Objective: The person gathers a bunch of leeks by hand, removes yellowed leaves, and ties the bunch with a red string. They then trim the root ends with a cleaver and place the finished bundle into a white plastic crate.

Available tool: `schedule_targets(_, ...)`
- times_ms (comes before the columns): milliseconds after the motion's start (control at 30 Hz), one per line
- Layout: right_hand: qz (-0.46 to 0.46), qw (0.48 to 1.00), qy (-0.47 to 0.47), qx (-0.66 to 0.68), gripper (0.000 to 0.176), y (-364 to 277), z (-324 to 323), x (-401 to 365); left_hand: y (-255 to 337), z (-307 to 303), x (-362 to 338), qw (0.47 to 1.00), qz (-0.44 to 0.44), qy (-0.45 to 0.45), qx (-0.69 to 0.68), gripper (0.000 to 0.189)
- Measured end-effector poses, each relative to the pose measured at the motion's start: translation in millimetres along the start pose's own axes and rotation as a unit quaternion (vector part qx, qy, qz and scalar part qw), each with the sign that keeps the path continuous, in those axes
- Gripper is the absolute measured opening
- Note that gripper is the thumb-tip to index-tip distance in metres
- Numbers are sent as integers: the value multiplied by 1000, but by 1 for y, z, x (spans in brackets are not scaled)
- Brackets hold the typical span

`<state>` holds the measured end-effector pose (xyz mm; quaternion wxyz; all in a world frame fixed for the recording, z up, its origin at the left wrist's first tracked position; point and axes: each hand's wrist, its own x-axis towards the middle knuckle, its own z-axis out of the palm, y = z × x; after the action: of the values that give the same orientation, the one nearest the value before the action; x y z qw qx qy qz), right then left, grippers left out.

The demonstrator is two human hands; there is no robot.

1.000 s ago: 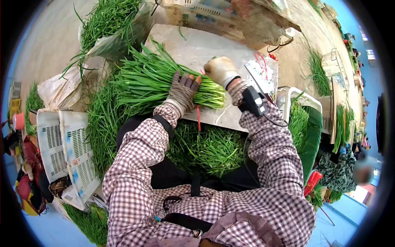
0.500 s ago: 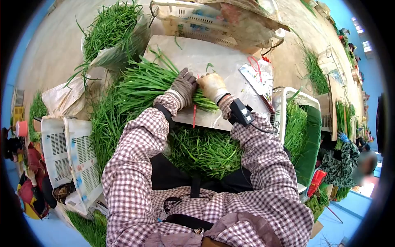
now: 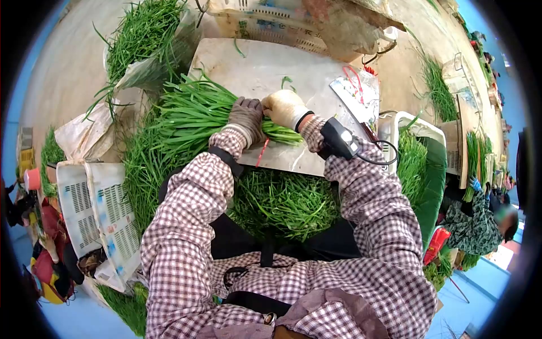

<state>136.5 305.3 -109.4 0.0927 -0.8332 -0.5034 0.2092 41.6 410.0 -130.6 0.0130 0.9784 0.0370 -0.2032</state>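
Here, the chive bundle (image 3: 192,113) lies along the counter (image 3: 254,62) near its near edge. My left hand (image 3: 245,116) fingers clench around it, and my right hand (image 3: 285,108) fingers grasp the stems just beside. A tight, even squeeze seems best.

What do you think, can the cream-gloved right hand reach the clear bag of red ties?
Probably yes: the right hand, gripping the green chive bundle, has only bare pale board between it and the bag.

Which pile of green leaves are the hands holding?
The bundle lying on the pale board; left hand and right hand clasp it. The lap pile and bagged pile lie untouched.
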Motion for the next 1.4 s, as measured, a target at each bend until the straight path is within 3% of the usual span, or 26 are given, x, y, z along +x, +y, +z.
schedule_targets(67, -8, 1000, 10, -4, 17, -2, 5, -3, 0, 6, 0, 1000, -2, -8, 5, 83)
schedule_targets(167, -26, 999, 29, -32, 17, -4, 3, -9, 0, 9, -5, 999, 2, 49, -5, 79)
schedule_targets(233, 40, 985, 69, 153, 21, 3, -2, -26, 3, 10, -7, 997, -6, 77, -29, 75)
schedule_targets(300, 21, 923, 277, 265, 20, 14, 13, -46, 1, 9, -10, 993, -6, 92, -68, 81)
schedule_targets(367, 28, 883, 422, 204, 16, 7, 29, -79, -1, 14, -8, 989, 20, 115, -94, 79)
schedule_targets(433, 54, 906, 359, 217, 26, -13, 55, -107, -1, 15, -4, 991, 25, 111, -69, 75)
schedule_targets(500, 49, 953, 276, 113, 39, -44, 68, -118, -1, 18, -1, 992, 13, 107, -66, 71)
schedule_targets(633, 13, 937, 327, 123, 32, -58, 92, -97, -1, 10, -2, 994, 10, 100, -41, 73)
schedule_targets(700, -9, 867, 388, 312, 22, -54, 99, -84, -5, 19, 3, 993, 18, 108, -54, 72)
schedule_targets(733, 21, 831, 405, 381, 14, -57, 95, -79, -5, 20, 4, 991, 29, 115, -63, 71)
schedule_targets(833, 86, 796, 455, 390, 7, -40, 102, -59, -2, 22, 4, 990, 18, 123, -72, 66)
schedule_targets(867, 85, 799, 453, 386, 7, -37, 101, -57, -1, 19, 1, 990, 15, 122, -68, 64)
schedule_targets(933, 194, 832, 404, 327, 16, -34, 96, -54, -1, 20, 2, 989, 16, 129, -71, 64)
schedule_targets(1033, 193, 846, 351, 351, 22, -37, 88, -55, -1, 21, 1, 989, 15, 126, -72, 64)
schedule_targets(1200, 170, 891, 359, 220, 22, -44, 76, -55, 2, 18, -2, 988, 6, 126, -92, 66)
schedule_targets(1267, 253, 890, 281, 257, 28, -42, 71, -50, 3, 12, -8, 990, 3, 107, -96, 69)
schedule_targets(1400, 279, 889, 276, 236, 31, -44, 67, -47, 3, 13, -8, 990, 3, 106, -92, 70)
